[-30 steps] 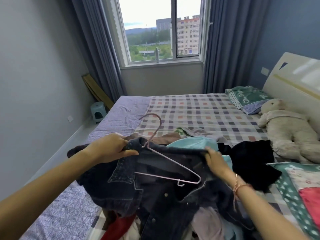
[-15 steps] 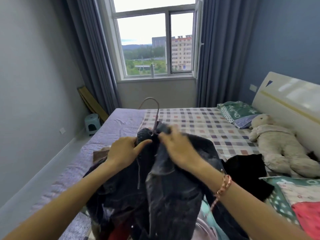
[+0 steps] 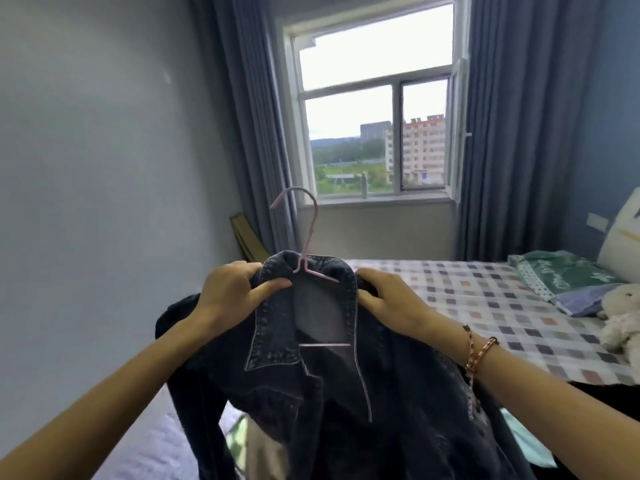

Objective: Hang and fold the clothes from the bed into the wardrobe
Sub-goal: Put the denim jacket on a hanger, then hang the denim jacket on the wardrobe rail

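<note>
1. Denim jacket [image 3: 311,403] hangs in the air in front of the person, above the near end of the bed [image 3: 485,306], with its collar raised between the two hands and its body and sleeves drooping below them.
2. Inside the collar sits a pink wire hanger [image 3: 304,265]; its hook stands up just above the grip, one sloping arm shows at the collar's opening, and the bottom bar shows below the grip through the open front.
3. Left hand [image 3: 232,292] is closed on the collar's left shoulder, thumb pressing the denim on the near side, just beside the hanger's neck.
4. Right hand [image 3: 388,303] is closed over the opposite shoulder, on the far side of the collar from the left hand; a woven bracelet [image 3: 481,348] circles its wrist.
5. The step in hand looks like seating the jacket evenly on the hanger. To do it well, I judge each hand should draw its shoulder seam outward over the wire tip, keeping the hook centred between the grips so the weight balances.
6. The denim is heavy, so one shoulder could slip off if one hand lets go early; better to settle both sides first, then move one hand up to the hook.
7. Beyond the grip lie a checked bedspread, a green pillow [image 3: 568,275] and the window [image 3: 377,133]; no wardrobe is in view.
</note>
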`<state>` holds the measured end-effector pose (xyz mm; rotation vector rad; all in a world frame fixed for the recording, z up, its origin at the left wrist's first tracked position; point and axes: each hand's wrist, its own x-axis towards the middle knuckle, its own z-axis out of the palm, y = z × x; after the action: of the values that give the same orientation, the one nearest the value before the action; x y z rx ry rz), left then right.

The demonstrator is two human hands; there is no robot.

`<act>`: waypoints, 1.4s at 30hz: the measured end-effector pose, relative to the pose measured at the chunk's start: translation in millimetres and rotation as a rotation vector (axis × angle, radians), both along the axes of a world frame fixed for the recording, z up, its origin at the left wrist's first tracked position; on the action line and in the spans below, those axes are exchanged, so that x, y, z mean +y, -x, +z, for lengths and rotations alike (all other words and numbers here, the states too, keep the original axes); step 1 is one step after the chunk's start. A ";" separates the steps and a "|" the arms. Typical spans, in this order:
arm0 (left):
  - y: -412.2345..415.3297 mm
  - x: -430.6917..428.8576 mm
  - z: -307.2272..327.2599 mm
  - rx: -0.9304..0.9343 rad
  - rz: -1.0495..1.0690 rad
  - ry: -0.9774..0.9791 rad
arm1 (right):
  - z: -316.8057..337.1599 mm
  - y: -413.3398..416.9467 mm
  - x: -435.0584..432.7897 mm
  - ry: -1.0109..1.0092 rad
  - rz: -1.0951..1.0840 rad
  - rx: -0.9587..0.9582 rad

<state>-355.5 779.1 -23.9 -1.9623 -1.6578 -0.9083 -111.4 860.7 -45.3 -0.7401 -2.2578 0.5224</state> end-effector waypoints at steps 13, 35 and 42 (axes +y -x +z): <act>52.2 -164.2 151.9 -0.006 0.350 -0.147 | 165.8 85.8 -60.4 0.792 0.726 0.307; -136.4 -649.8 71.4 -0.263 1.638 -0.102 | 121.8 150.7 -431.7 0.685 1.564 -0.578; -214.5 -774.2 76.0 -0.332 2.027 -0.191 | 127.5 131.8 -594.4 0.867 1.621 -0.713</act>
<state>-141.0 4.9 52.1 0.5209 -2.3316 -0.3559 -243.2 266.3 82.1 0.9989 -2.8134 2.3170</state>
